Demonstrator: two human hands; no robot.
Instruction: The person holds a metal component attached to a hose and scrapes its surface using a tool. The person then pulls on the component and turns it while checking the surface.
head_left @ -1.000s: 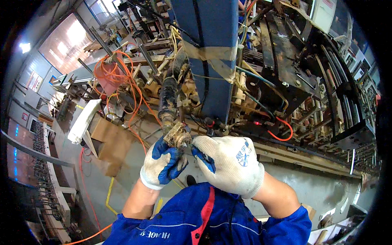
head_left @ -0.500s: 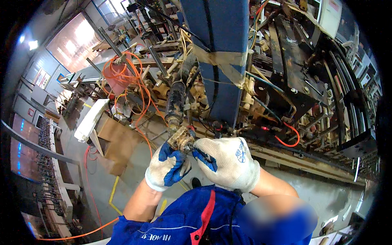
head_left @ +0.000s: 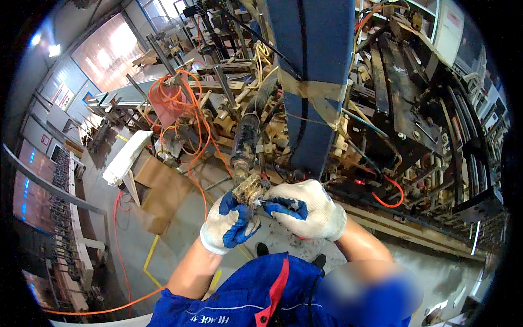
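A grimy brass-coloured metal fitting (head_left: 247, 188) sits at the near end of a long black cylinder (head_left: 244, 143). My left hand (head_left: 227, 223), in a white glove with blue coating, is closed on the lower left of this fitting. My right hand (head_left: 302, 210), gloved alike, is closed at the fitting's right side, its thumb and fingers pinched at a small shiny part; what exactly it grips is too small to make out.
A blue column (head_left: 310, 49) stands behind the fitting. Dark machinery (head_left: 414, 125) fills the right. Tangled orange hoses (head_left: 196, 136) hang at left, above a cardboard sheet (head_left: 160, 180) and a white roll (head_left: 125, 158). Grey floor (head_left: 158, 218) with yellow tape lies below.
The view has shifted, so the machinery sits slightly farther right and down. Both hands remain at the fitting; my right hand has tilted a little, with its fingers lower.
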